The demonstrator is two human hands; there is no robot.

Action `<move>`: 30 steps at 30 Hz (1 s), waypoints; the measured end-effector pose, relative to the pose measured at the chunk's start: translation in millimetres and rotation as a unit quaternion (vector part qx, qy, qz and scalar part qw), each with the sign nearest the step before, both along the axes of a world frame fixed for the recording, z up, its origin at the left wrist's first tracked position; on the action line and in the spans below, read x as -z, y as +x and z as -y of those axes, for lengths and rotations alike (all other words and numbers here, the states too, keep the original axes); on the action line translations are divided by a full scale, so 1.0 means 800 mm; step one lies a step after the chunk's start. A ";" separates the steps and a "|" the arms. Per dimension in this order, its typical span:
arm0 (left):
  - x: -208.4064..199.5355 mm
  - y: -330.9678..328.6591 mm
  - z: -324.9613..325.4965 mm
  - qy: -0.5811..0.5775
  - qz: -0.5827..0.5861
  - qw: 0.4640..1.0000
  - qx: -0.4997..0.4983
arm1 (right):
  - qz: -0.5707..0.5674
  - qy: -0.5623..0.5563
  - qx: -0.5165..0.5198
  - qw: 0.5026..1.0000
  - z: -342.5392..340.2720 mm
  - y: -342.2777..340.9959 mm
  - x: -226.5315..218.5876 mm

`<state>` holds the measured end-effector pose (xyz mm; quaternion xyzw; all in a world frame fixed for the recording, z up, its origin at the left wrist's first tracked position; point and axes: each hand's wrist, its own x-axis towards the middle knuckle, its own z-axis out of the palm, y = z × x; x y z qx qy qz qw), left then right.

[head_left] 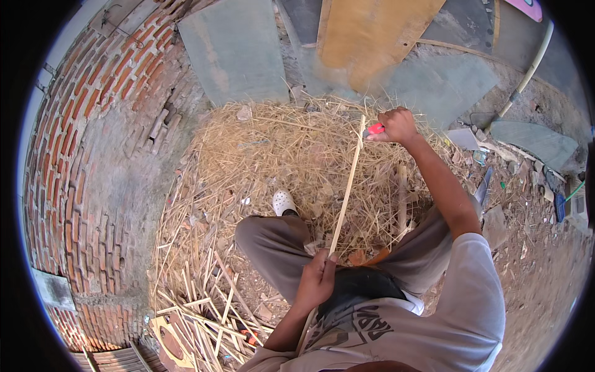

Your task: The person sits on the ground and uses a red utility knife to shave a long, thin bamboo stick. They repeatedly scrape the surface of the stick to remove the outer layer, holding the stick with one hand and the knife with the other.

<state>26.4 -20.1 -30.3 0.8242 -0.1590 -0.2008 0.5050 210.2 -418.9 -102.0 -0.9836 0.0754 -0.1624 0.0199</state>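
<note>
A long, thin bamboo strip [348, 192] slants away from my lap, over the straw-like shavings. Its near end is closed in my left hand [316, 276], just in front of my waist. Out at the far end, my right hand [397, 126] grips a red-handled knife [374, 129] against the strip, with the arm stretched forward. The blade itself is hard to make out. Pale slivers curl from the strip beside the tool. A black pad [359, 289] lies across my lap between my bent knees.
Shavings [248, 139] cover the ground ahead. Cut strips [217, 319] lie heaped at the lower left, near a brick wall [77, 186]. Grey boards [238, 56] and a tan board [372, 40] stand beyond. A saw-like blade [484, 186] lies right of my knee. My white clog [283, 201] rests among shavings.
</note>
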 end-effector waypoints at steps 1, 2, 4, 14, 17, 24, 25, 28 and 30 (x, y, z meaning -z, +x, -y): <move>0.000 -0.003 -0.005 0.005 -0.003 1.000 -0.006 | -0.045 0.019 0.063 0.997 -0.003 0.003 -0.004; 0.000 -0.010 -0.014 -0.005 0.003 1.000 -0.029 | -0.037 0.142 0.258 0.955 0.058 0.002 -0.003; -0.013 -0.022 -0.059 0.004 0.031 0.996 -0.089 | 0.000 0.225 0.415 0.882 0.170 -0.043 0.005; 0.000 -0.006 -0.016 -0.086 -0.055 0.992 -0.068 | 0.044 0.170 -0.086 0.981 -0.096 -0.082 -0.083; -0.004 -0.011 -0.006 -0.066 -0.064 0.995 -0.048 | 0.083 0.159 -0.115 0.977 -0.115 -0.080 -0.077; -0.026 -0.036 0.006 0.016 0.021 1.000 -0.004 | 0.097 0.073 -0.078 0.989 -0.074 -0.054 -0.062; -0.028 -0.036 0.010 0.022 0.024 0.999 -0.002 | 0.083 0.047 -0.080 0.992 -0.064 -0.048 -0.051; -0.038 -0.041 -0.005 0.034 0.018 0.999 0.025 | 0.024 0.033 0.046 0.998 -0.046 -0.023 -0.046; -0.037 -0.059 -0.023 0.033 0.007 0.999 0.015 | -0.031 0.225 0.325 0.918 0.107 -0.028 -0.034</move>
